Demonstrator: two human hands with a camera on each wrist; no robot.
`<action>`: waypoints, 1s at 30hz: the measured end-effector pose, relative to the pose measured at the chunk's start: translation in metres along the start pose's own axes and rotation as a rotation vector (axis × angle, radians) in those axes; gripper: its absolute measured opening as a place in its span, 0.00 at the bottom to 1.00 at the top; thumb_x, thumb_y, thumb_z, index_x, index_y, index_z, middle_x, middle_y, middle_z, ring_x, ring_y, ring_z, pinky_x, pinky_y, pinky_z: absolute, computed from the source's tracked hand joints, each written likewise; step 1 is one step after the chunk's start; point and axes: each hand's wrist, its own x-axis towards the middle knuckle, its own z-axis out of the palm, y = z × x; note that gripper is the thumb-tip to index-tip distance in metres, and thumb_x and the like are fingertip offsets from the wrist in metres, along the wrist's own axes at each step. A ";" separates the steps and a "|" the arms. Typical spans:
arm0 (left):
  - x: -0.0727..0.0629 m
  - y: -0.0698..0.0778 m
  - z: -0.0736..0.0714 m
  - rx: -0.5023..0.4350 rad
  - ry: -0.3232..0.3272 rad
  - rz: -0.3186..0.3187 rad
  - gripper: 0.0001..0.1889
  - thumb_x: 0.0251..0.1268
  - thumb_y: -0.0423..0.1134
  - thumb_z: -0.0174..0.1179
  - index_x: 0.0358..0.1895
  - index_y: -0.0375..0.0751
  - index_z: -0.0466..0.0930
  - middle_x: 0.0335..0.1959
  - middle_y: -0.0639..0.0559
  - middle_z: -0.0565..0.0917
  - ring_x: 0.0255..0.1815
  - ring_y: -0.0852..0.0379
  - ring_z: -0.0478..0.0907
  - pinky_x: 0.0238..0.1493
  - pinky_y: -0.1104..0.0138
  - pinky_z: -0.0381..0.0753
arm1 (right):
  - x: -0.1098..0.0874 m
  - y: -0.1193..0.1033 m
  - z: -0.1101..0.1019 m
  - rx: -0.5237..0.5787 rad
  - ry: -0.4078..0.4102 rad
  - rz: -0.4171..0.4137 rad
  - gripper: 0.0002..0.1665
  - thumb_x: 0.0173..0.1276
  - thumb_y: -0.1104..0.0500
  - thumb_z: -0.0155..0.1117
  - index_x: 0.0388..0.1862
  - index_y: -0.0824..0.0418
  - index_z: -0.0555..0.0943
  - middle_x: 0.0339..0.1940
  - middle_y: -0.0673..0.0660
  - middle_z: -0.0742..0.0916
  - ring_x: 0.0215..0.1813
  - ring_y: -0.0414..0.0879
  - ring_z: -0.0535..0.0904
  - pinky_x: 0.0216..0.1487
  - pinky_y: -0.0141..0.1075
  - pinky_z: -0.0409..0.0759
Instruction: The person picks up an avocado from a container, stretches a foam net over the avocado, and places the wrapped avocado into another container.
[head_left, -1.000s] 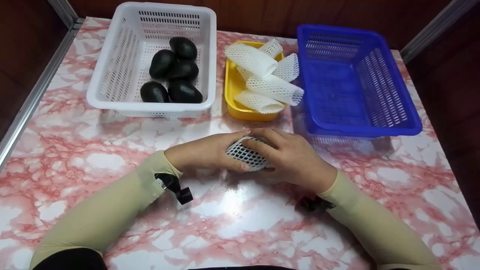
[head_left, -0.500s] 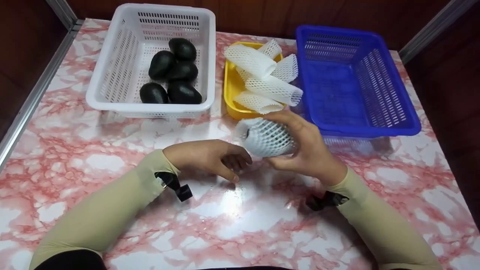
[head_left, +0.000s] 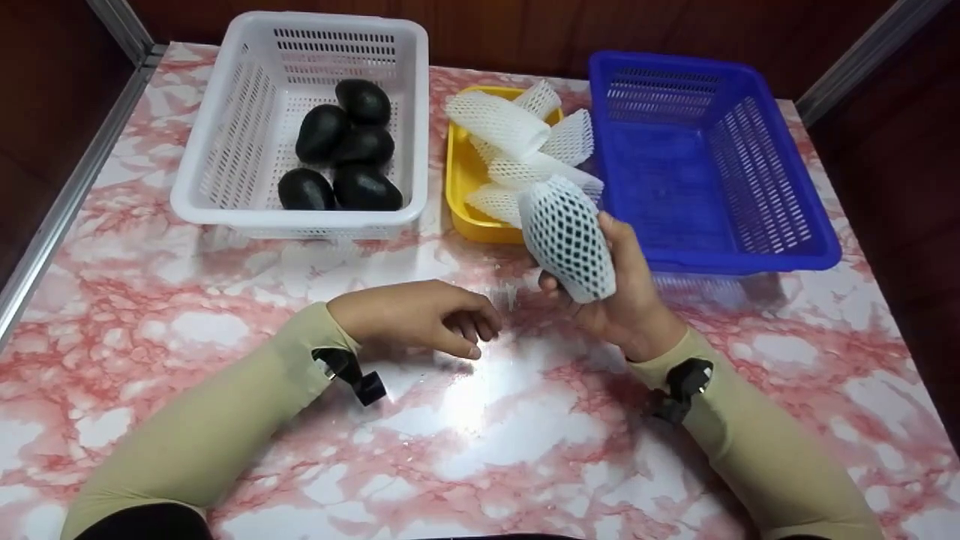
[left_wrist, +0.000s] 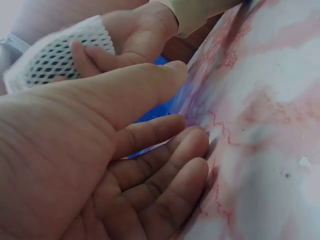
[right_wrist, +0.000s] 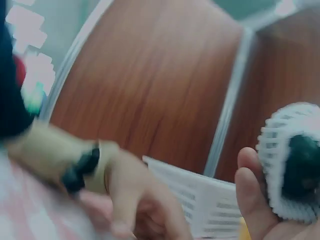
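Note:
My right hand [head_left: 626, 300] grips an avocado [right_wrist: 302, 167] wrapped in a white foam net sleeve [head_left: 568, 238], raised in front of the yellow bin. The dark fruit shows through the mesh and at the sleeve's open end in the right wrist view. Over the table, my left hand [head_left: 420, 319] hangs with loosely curled fingers and holds nothing. In the left wrist view its fingers [left_wrist: 182, 187] lie close to the tabletop. Several bare avocados [head_left: 322, 133] lie in the white basket [head_left: 300, 217] at the back left.
A yellow bin [head_left: 465, 217] at the back middle holds several foam net sleeves [head_left: 499, 120]. To its right stands a blue basket [head_left: 675, 180]. Wooden panels [head_left: 510, 34] border the red-and-white marbled table [head_left: 187, 330].
The left hand has let go of the sleeved avocado. My right hand has lifted it up and to the right, turning it more upright, partly over the bin's front in the head view.

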 end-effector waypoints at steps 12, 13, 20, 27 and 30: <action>0.002 -0.001 0.000 0.019 0.006 0.021 0.18 0.78 0.43 0.69 0.66 0.46 0.84 0.59 0.54 0.90 0.56 0.60 0.88 0.64 0.63 0.86 | 0.003 -0.001 -0.006 0.176 0.022 0.171 0.39 0.79 0.30 0.55 0.69 0.60 0.68 0.42 0.64 0.88 0.32 0.43 0.89 0.32 0.28 0.88; 0.002 -0.002 0.000 0.019 0.007 0.020 0.18 0.78 0.43 0.69 0.66 0.46 0.84 0.59 0.54 0.90 0.56 0.60 0.88 0.64 0.63 0.86 | 0.003 -0.001 -0.006 0.178 0.029 0.170 0.39 0.80 0.30 0.54 0.70 0.60 0.68 0.42 0.64 0.88 0.32 0.43 0.89 0.32 0.28 0.88; 0.002 -0.001 0.001 0.018 0.013 0.011 0.18 0.77 0.42 0.68 0.66 0.47 0.84 0.59 0.54 0.90 0.55 0.60 0.88 0.64 0.63 0.86 | 0.002 0.000 -0.005 0.116 0.040 0.130 0.39 0.83 0.29 0.48 0.69 0.60 0.70 0.42 0.62 0.90 0.32 0.42 0.89 0.34 0.28 0.89; 0.003 0.000 0.002 0.032 0.021 0.014 0.18 0.78 0.42 0.68 0.65 0.46 0.85 0.58 0.54 0.90 0.54 0.61 0.87 0.63 0.63 0.86 | 0.003 0.002 -0.003 0.030 0.046 0.008 0.41 0.76 0.32 0.65 0.73 0.57 0.68 0.49 0.59 0.86 0.37 0.46 0.87 0.36 0.28 0.87; 0.003 -0.001 0.002 0.033 0.022 0.011 0.17 0.78 0.41 0.67 0.65 0.46 0.84 0.58 0.53 0.90 0.54 0.61 0.87 0.63 0.64 0.86 | 0.003 0.003 -0.002 -0.013 0.094 -0.047 0.43 0.75 0.35 0.67 0.77 0.55 0.66 0.54 0.58 0.85 0.41 0.45 0.86 0.38 0.30 0.88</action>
